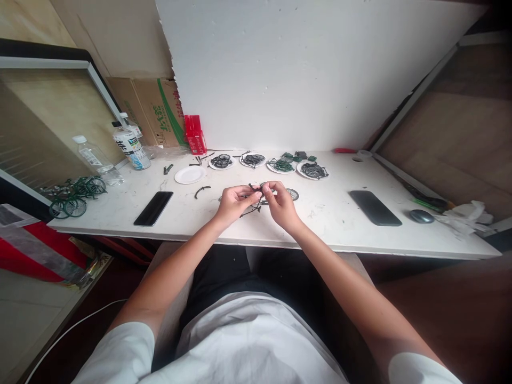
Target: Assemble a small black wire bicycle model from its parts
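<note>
Over the middle of the white table, my left hand [235,205] and my right hand [280,206] meet, fingertips pinched together on a small dark model bicycle part [255,187]. Fingers cover most of it, so its exact kind is unclear. Below and behind the hands lie a thin dark bicycle frame piece [250,212] and a small spoked wheel [294,194], both partly hidden. Left of my left hand rests a curved black strip [201,191]. Farther back, several white plates hold small wheels [221,161], dark frame parts [314,170] and green pieces [281,165].
A bare white plate [190,175] stands at the back left. Phones lie at left [154,208] and right [375,208], with a mouse [422,216] farther right. Assembled green model bicycles [76,194], bottles [131,146] and a red box [194,134] stand on the left side.
</note>
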Available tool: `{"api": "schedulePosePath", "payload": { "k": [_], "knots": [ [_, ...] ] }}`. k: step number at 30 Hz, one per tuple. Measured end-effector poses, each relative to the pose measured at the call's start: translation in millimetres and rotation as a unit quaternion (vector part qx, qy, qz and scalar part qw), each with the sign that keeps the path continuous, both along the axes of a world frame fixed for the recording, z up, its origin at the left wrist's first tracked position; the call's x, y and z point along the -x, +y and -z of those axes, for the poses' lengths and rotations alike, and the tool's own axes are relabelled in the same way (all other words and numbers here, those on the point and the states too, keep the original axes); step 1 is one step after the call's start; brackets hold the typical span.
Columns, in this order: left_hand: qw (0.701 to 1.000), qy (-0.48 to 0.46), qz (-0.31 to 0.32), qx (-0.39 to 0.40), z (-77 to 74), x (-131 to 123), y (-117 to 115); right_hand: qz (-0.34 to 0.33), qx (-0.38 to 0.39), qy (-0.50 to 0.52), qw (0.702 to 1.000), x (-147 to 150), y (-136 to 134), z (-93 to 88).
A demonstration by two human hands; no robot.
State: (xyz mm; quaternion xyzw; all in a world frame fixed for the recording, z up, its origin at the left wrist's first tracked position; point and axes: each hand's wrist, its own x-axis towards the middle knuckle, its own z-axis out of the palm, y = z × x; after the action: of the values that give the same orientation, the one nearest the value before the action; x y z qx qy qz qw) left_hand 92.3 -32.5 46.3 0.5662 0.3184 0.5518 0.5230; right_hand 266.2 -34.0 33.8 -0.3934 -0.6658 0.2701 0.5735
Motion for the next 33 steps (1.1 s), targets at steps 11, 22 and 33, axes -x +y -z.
{"api": "schedulePosePath", "payload": {
  "k": [11, 22, 33],
  "knots": [
    [1.000, -0.006, -0.003, 0.009, 0.7, -1.0, -0.5, -0.023, 0.045, 0.044, 0.998, 3.7, 0.5, 4.5],
    [1.000, -0.007, -0.003, 0.009, 1.3, -0.7, -0.1, -0.009, 0.031, 0.028, 0.999, 3.1, -0.2, 3.6],
    [1.000, -0.010, 0.000, 0.010, 4.2, -0.1, 1.7, 0.003, 0.007, 0.008, 1.000, 2.2, -0.7, 2.7]
  ]
}}
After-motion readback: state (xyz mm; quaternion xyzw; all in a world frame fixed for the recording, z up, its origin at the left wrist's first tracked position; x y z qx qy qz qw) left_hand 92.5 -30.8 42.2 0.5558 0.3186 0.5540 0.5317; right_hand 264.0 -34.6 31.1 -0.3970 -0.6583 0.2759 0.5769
